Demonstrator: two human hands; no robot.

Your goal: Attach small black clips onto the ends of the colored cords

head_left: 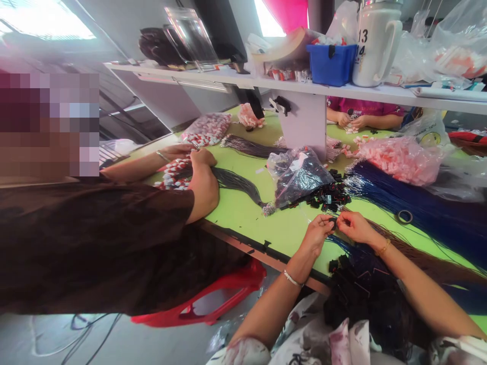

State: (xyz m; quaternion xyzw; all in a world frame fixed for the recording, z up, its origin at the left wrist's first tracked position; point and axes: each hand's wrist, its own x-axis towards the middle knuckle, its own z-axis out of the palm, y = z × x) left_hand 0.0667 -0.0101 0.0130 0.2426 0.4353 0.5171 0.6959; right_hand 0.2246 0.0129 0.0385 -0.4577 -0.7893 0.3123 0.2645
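My left hand (318,234) pinches a small black connector (333,223) above the green tabletop's front edge. Close beside it, on the right, my right hand (354,227) has its fingers pressed together; whatever they hold is too small to make out. Just beyond my hands lies a pile of loose black connectors (329,196), next to a clear bag of dark pieces (299,175). Blue wires (403,203) and brown wires (426,253) stretch across the table on the right. Black assembled pieces with wires (365,289) are heaped near my lap.
A co-worker in dark clothing (95,248) works at the left beside a red stool (213,296). Another person's hands (350,120) show across the table. A shelf (228,77) holds a blue bin (331,63) and a white mug (375,45). A tape roll (404,217) lies on the blue wires.
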